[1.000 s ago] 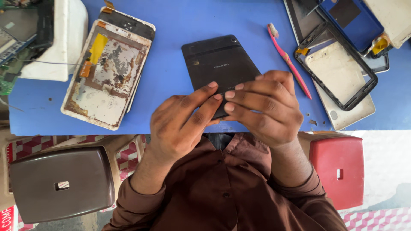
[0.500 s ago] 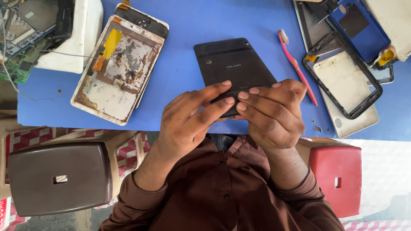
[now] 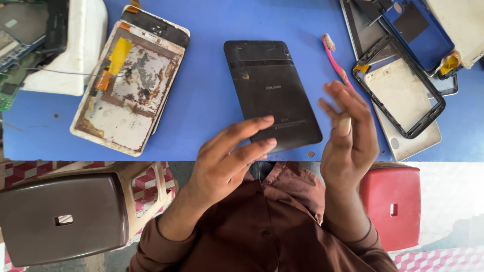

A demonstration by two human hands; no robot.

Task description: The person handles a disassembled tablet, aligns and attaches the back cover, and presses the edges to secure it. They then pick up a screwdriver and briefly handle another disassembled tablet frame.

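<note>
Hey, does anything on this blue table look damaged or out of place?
Yes. Left of the black tablet, an opened tablet shell lies askew, its white inside stained and patchy with rusty brown. At right, empty frames are piled crookedly, and a pink toothbrush lies among them.

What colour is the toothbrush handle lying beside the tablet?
Pink, on the toothbrush right of the black tablet; head view.

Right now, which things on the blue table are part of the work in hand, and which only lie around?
In hand:
- black tablet, back up
- left hand, fingertips on it
- right hand, lifted beside it

Lying about:
- pink toothbrush
- opened white tablet
- black frame
- blue cover
- two stools
</note>
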